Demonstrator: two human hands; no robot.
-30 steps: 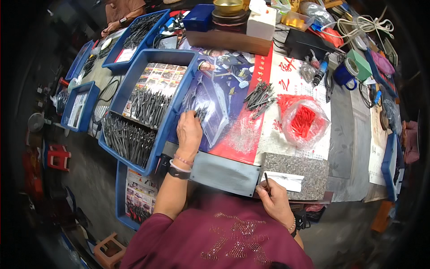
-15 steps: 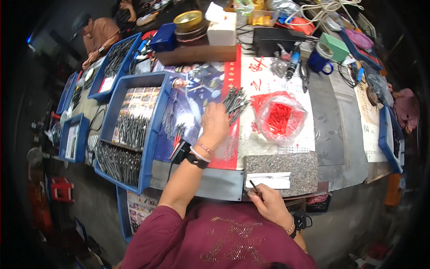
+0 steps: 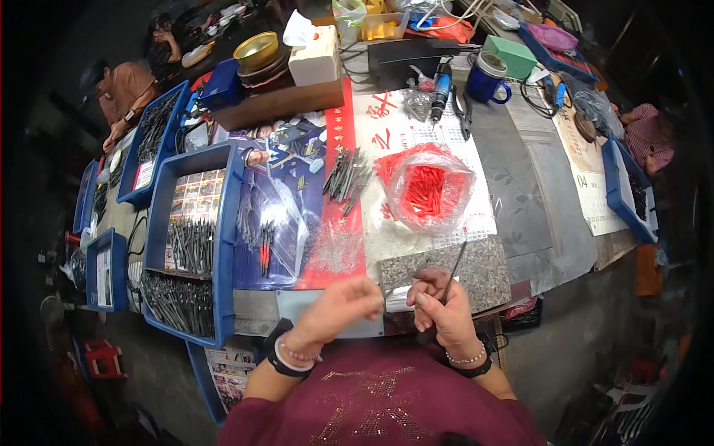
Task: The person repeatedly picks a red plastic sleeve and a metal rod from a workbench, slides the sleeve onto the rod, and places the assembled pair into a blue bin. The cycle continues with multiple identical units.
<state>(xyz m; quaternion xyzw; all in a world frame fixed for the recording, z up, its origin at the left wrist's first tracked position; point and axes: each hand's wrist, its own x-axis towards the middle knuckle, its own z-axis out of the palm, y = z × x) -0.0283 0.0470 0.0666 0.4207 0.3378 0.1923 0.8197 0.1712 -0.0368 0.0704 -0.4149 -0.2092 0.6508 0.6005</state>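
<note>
My right hand (image 3: 445, 311) is closed around a thin dark rod (image 3: 455, 271) that points up and away over the granite slab (image 3: 480, 271); a dark end shows below the palm. My left hand (image 3: 341, 311) faces it near the table's front edge, thumb and fingers pinched together; what they hold, if anything, is too small to make out. A white paper strip (image 3: 399, 299) lies on the slab, partly behind my hands. Farther off are a loose pile of slim dark metal pieces (image 3: 346, 178) and a clear plastic bag (image 3: 461, 186) of small red sleeves (image 3: 425, 189).
Left of the mat, a blue bin (image 3: 230, 193) holds rows of dark slim pieces. Some red-ended pieces (image 3: 265, 249) lie beside it. At the back are a blue rotary tool (image 3: 442, 89), pliers (image 3: 464, 115), a blue mug (image 3: 487, 78) and a tissue box (image 3: 315, 58). Other people sit left and right.
My left hand has come back from the dark pile to the front edge, beside my right hand. The right hand has lifted off the paper strip, its rod now pointing upward. The view has shifted.
</note>
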